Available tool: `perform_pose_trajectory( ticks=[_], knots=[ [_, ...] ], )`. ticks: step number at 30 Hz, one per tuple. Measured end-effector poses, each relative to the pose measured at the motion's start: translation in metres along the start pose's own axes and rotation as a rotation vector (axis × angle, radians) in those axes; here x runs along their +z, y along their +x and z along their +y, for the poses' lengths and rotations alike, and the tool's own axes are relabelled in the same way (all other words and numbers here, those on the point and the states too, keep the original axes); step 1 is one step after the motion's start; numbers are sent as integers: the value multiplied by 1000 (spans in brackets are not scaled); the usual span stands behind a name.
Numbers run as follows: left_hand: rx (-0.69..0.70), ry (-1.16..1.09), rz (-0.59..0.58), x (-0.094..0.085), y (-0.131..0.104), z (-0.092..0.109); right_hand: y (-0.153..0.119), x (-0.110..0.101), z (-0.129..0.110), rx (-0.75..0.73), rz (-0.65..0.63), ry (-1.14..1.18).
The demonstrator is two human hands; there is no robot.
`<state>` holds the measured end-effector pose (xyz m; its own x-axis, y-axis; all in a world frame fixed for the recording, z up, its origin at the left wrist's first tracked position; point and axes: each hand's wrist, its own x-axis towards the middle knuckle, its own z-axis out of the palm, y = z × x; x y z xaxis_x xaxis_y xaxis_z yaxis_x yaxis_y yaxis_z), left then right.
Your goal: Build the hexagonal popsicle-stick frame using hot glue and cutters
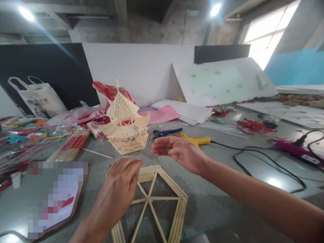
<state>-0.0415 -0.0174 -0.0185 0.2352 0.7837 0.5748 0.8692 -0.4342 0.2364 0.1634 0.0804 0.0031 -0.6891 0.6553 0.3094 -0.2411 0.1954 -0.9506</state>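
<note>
A flat polygon frame of round wooden sticks (165,197) lies on the table, its spokes meeting in the middle. My left hand (120,187) hovers over the frame's left side, fingers stretched together and pointing away, with nothing visible in it. Past the frame's far edge, my right hand (181,152) is held in the air with its fingers out flat and no object in them. Behind both hands stands a small pagoda model (128,130) built from the same sort of sticks, upright with a pointed roof.
A yellow glue gun (196,139) and dark blue pliers (167,132) lie beyond my right hand; the gun's black cable runs right, towards a purple power strip (298,153). Packed sticks (69,146) and a tablet-like device (58,199) are on the left. Paper sheets (187,113) lie behind.
</note>
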Motion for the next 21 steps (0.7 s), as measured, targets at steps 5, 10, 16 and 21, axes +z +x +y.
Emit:
perform_pose_trajectory(
  ticks=[5,10,16,21],
  knots=[
    [-267,-280,115,-6,21,15,0,10,-18,167,52,618],
    [-409,-516,189,-6,31,28,-5,32,-18,161,21,695],
    [-453,-523,278,-20,30,26,4,47,-37,61,-62,576],
    [-518,-506,361,-31,31,20,13,35,-52,-72,-26,33]
  ],
)
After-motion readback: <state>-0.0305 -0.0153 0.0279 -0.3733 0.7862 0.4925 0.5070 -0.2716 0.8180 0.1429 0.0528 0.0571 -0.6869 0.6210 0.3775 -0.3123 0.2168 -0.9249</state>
